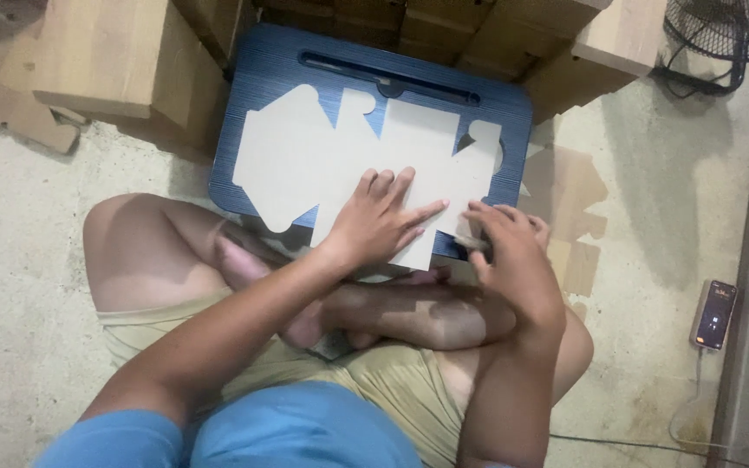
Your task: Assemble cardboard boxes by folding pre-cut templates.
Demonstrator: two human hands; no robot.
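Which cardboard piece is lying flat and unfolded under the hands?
The pale die-cut sheet on the blue lap table; the brown cardboard boxes behind are stacked on the floor.

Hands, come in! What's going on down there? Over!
Left hand flat on cardboard cutout. Right hand pinching its right edge. Cutout lies on blue tray. Nothing in the way.
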